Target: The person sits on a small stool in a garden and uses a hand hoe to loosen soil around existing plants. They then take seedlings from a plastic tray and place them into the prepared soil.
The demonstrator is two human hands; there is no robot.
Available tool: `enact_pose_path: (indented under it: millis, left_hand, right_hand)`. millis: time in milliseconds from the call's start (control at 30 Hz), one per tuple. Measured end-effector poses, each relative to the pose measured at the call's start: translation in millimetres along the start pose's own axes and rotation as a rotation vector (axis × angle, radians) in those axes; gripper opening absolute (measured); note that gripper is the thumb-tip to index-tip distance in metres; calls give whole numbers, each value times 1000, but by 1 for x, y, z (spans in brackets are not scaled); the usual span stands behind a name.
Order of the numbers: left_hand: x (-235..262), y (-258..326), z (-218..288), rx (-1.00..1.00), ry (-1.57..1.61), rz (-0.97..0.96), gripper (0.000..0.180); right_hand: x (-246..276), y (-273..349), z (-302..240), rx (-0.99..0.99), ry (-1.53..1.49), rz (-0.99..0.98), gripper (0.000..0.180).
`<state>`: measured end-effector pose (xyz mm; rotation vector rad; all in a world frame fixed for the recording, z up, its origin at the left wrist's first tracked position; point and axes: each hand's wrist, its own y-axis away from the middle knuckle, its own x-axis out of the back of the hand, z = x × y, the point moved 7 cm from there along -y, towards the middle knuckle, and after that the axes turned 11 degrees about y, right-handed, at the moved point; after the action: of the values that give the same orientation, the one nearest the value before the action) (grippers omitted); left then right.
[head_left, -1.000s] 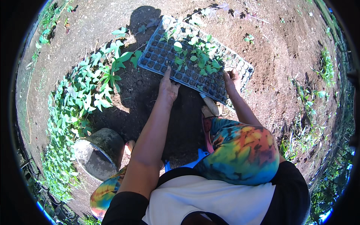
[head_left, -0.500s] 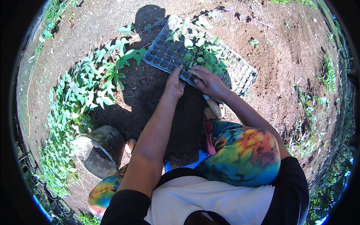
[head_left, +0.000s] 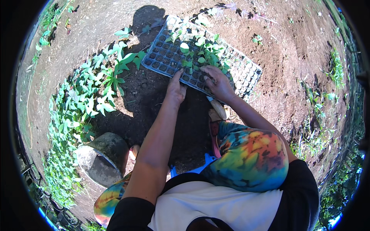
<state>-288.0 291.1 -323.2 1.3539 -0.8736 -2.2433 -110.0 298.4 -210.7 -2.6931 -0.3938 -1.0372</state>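
A dark plastic seedling tray with many small cells lies tilted across the soil in front of me. Leafy green seedlings cluster over its middle, while cells on the left hold bare dark soil. My left hand grips the near edge, thumb on top and the other fingers out of sight beneath. Over the near cells, my right hand has its fingers bent in at the base of the seedlings. Whatever is between those fingertips is too small to make out.
Below my right hand lies a tool with a wooden handle, partly under the tray. A dirty bucket rests on its side at the lower left. Broad-leaved plants grow along the left. My knee is close by at the right.
The tray has shifted slightly left. My right hand has moved a little up and right, from the near edge cells toward the seedling stems. My left hand stays at the edge.
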Motion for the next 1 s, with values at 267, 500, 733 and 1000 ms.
enact_pose_path:
  millis: [267, 500, 733, 1000]
  left_hand:
    - [10, 14, -14, -52, 12, 43, 46]
    - [19, 20, -52, 46, -48, 60, 49]
    - [23, 26, -63, 65, -59, 52, 47]
    - [7, 30, -69, 38, -9, 23, 40]
  right_hand:
    - [16, 25, 57, -349, -283, 173, 27]
    - [20, 30, 78, -491, -466, 263, 13]
    - [22, 48, 123, -674, -642, 453, 6]
    - [-21, 43, 109, -519, -396, -30, 24]
